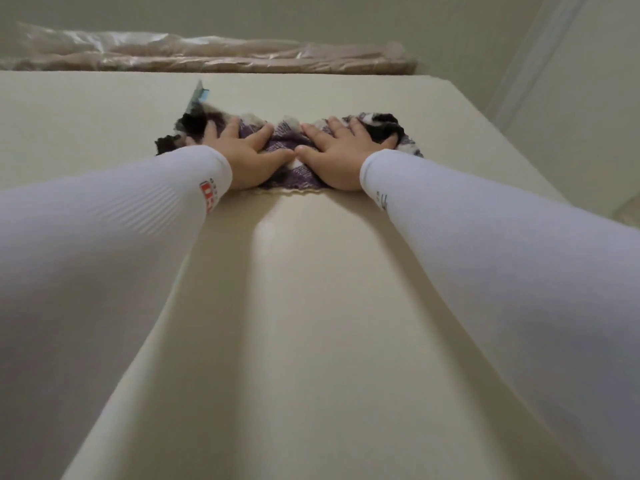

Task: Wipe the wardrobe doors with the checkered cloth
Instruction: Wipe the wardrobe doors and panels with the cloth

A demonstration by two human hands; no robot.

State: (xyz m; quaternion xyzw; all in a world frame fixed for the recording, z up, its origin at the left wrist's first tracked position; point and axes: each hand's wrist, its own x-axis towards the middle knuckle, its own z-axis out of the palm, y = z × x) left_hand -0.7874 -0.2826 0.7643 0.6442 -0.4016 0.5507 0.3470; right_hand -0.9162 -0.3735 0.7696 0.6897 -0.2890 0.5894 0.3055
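1. Two risks come first. The checkered cloth [287,147] is bunched and not flat, so I judge it can slip from under your palms and fall down the wardrobe door [311,323] if you press less.
2. The cloth lies high on the door, near its top edge. At its left end stands a small blue-green tag [198,95]; I cannot tell if it belongs to the cloth or to the door. A wide stroke to that side may catch it.
3. A plastic-wrapped bundle [214,53] lies on the wardrobe top. A stroke that goes too high could pull on the plastic.
4. Your left hand [247,152] lies flat on the left half of the cloth, fingers spread and pressing, not pinching.
5. Your right hand [341,154] does the same on the right half. The two thumbs almost meet in the middle.
6. Both arms, in white sleeves [104,254], reach up nearly straight, so I think little reach remains above.
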